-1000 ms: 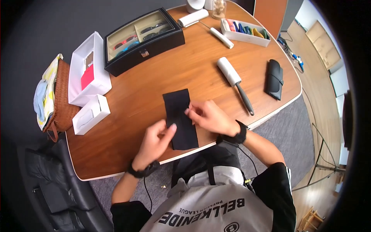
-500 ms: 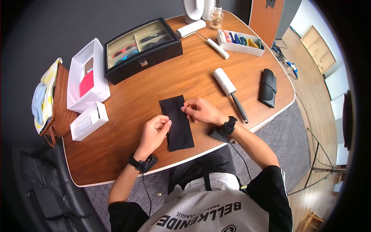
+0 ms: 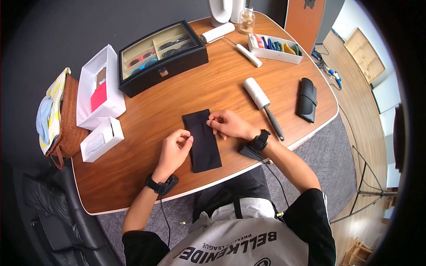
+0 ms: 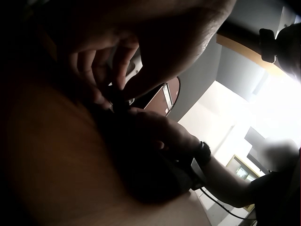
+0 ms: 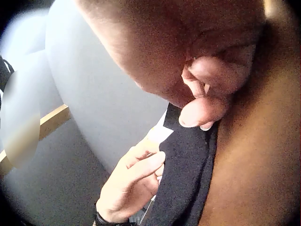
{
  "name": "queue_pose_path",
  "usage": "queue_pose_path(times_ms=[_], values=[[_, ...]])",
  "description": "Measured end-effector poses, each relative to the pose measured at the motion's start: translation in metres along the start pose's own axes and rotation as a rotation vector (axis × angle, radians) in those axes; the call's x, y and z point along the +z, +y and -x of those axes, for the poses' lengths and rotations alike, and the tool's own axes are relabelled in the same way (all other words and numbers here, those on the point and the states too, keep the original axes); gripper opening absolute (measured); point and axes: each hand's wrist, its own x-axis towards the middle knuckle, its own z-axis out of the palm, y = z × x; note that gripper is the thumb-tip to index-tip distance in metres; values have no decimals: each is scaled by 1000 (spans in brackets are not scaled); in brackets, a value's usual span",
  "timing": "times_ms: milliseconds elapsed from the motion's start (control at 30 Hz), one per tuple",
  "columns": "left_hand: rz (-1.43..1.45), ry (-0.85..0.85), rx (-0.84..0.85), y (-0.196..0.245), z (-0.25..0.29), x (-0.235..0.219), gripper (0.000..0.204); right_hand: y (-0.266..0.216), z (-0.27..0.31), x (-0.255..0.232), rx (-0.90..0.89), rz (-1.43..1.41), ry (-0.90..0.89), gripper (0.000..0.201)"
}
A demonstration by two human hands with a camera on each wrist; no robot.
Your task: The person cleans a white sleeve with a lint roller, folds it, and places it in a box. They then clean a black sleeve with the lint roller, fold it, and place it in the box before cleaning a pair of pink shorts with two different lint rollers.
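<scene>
A strip of folded black cloth [image 3: 205, 148] lies lengthwise on the wooden table in front of the person. At its left edge, the left hand [image 3: 174, 150] pinches the fabric between thumb and fingers. The right hand [image 3: 230, 125] holds the opposite edge, near the far end, with its fingertips bent in. Seen from the right wrist, the cloth [image 5: 186, 169] runs between both hands, and the left thumb presses on its edge. The left wrist view is dark; the left fingertips meet the thumb there, over the dark fabric.
Right of the cloth lie a lint roller [image 3: 262, 106] and a black pouch [image 3: 307, 99]. Behind stand a black glasses case [image 3: 164, 73] and a white box of rolled colourful cloths [image 3: 277, 54]. White boxes [image 3: 101, 97] and a woven basket [image 3: 73, 115] stand on the left.
The left hand has shifted from over the cloth's lower part up to its left edge, its thumb drawn back. The right hand stays at the right edge. The head view has tilted slightly.
</scene>
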Motion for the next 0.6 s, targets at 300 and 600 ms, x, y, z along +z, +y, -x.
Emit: queue_pose_path(times_ms=[300, 600], values=[[-89, 49, 30, -6, -1, 1, 14, -2, -1, 2, 48, -21, 57, 22], [202, 39, -206, 11, -36, -10, 32, -15, -7, 1, 141, -45, 88, 25]])
